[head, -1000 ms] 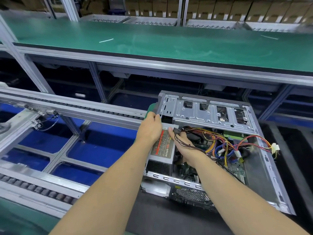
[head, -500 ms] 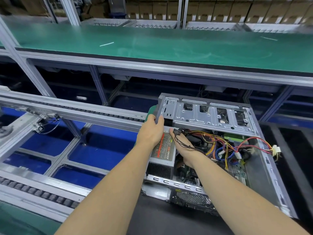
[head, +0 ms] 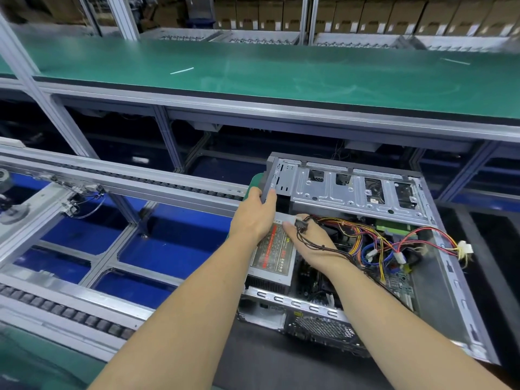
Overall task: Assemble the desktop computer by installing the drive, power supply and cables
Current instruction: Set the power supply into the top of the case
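An open computer case (head: 450, 280) lies on its side on a black mat. The grey power supply (head: 274, 258) with a red-lettered label sits in its left half. My left hand (head: 254, 218) grips the case's upper left corner beside the silver drive cage (head: 351, 192). My right hand (head: 312, 240) rests above the power supply and pinches a black connector (head: 301, 223) on thin black wires. A bundle of yellow, red and blue cables (head: 394, 246) spreads over the green motherboard, and a white plug (head: 465, 247) hangs over the case's right wall.
A roller conveyor rail (head: 126, 181) runs left of the case over blue panels. A long green bench top (head: 253, 77) spans the back, with cardboard boxes (head: 365, 12) behind it. The black mat (head: 267, 358) extends in front of the case.
My left hand has slid up from the power supply's edge to the case's upper left corner. My right hand has lifted the black connector slightly toward the drive cage.
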`<action>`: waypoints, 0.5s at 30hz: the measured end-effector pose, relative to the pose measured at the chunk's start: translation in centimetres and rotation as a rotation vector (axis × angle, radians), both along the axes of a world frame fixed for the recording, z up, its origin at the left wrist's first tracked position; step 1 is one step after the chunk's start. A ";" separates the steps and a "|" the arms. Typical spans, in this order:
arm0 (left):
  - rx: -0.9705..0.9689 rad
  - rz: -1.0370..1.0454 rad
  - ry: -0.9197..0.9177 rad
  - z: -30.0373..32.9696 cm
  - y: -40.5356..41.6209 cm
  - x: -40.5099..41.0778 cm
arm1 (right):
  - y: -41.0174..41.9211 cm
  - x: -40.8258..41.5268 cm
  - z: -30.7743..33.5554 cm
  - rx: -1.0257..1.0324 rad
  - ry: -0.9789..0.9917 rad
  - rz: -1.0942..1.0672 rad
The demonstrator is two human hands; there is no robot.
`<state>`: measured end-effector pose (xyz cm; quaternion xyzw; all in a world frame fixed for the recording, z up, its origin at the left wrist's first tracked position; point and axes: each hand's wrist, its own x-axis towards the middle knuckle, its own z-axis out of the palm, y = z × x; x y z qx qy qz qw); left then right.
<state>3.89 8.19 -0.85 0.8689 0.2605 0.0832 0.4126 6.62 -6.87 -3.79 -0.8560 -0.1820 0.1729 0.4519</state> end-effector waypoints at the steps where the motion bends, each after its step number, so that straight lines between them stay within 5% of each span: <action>1: -0.006 0.004 -0.001 0.0 0.0 0.0 | -0.3 -0.1 0.1 0.062 0.046 0.035; 6: -0.003 0.004 -0.009 0.0 0.0 0.0 | -0.5 0.3 0.5 0.178 0.287 0.022; 15: -0.054 -0.034 0.028 -0.2 0.1 0.4 | -0.8 0.2 0.7 -0.023 0.186 0.096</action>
